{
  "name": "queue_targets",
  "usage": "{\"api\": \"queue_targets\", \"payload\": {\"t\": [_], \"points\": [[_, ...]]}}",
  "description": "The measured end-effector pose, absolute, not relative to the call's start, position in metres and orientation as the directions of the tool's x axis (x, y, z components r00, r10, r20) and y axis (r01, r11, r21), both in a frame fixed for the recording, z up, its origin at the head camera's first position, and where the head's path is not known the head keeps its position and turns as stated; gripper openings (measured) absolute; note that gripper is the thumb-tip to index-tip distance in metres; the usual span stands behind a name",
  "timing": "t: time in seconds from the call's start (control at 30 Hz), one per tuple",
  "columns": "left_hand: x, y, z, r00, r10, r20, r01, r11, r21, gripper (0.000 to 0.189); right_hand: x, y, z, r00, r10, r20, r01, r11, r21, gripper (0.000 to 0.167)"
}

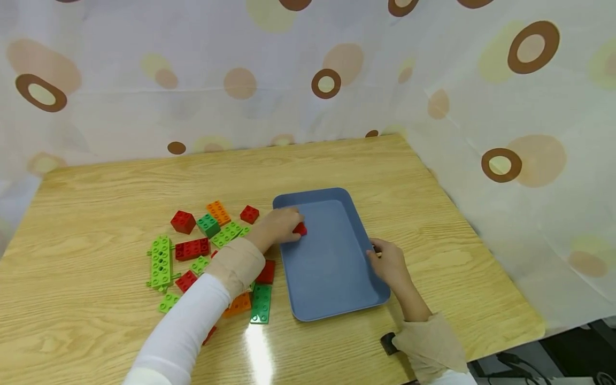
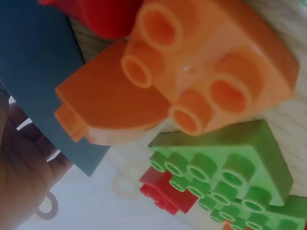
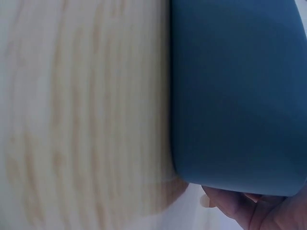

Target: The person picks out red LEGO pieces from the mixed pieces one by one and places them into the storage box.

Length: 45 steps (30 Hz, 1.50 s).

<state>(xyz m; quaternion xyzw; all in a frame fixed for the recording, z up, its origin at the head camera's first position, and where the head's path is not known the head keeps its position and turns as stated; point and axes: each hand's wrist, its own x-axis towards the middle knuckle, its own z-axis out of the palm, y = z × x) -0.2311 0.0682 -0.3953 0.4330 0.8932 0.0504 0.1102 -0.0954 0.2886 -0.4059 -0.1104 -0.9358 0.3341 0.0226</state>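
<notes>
Head view is catching the left hand [image 1: 279,226] pinching a red brick [image 1: 301,229], right hand [image 1: 391,266] gripping the blue tray [image 1: 329,267], left wrist view exposing a hollow-studded orange brick [image 2: 191,64].

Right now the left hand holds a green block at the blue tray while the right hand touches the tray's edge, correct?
Colour is wrong: the head view shows the left hand holding a red block, not green. The rest stands.

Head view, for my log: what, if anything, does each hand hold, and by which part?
Left hand: red brick, gripped part hidden. Right hand: blue tray, by its right rim.
</notes>
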Motion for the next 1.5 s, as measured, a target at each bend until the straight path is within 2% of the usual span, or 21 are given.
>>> {"api": "queue_targets", "payload": {"t": [0.2,0.33,0.43,0.6,0.73,0.97,1.23,1.5], "points": [[-0.229,0.057,-0.395,-0.598,0.793,-0.113,0.775,0.609,0.170,0.037,-0.096,0.283,-0.408,-0.976,0.216,-0.030,0.186,0.749,-0.636,0.030],[-0.225,0.043,-0.378,-0.594,0.804,0.007,0.794,0.586,0.162,0.044,-0.097,0.282,-0.408,-0.978,0.208,-0.035,0.183,0.751,-0.635,0.031],[-0.221,0.027,-0.360,-0.613,0.786,0.085,0.782,0.587,0.210,0.046,-0.097,0.284,-0.407,-0.977,0.211,-0.033,0.186,0.761,-0.622,0.031],[-0.213,-0.011,-0.344,-0.679,0.721,0.137,0.724,0.628,0.286,0.047,-0.095,0.286,-0.404,-0.976,0.217,-0.029,0.191,0.775,-0.603,0.031],[-0.203,-0.042,-0.350,-0.719,0.684,0.120,0.683,0.665,0.302,0.044,-0.095,0.287,-0.403,-0.977,0.211,-0.041,0.193,0.775,-0.602,0.032],[-0.183,-0.077,-0.380,-0.727,0.687,0.010,0.654,0.688,0.315,0.039,-0.099,0.285,-0.403,-0.980,0.191,-0.058,0.189,0.798,-0.572,0.034],[-0.176,-0.085,-0.392,-0.746,0.661,-0.082,0.610,0.727,0.314,0.034,-0.104,0.286,-0.403,-0.981,0.184,-0.056,0.186,0.830,-0.526,0.034],[-0.175,-0.087,-0.394,-0.744,0.664,-0.073,0.613,0.721,0.324,0.022,-0.103,0.285,-0.402,-0.979,0.188,-0.078,0.201,0.837,-0.508,0.034]]}}
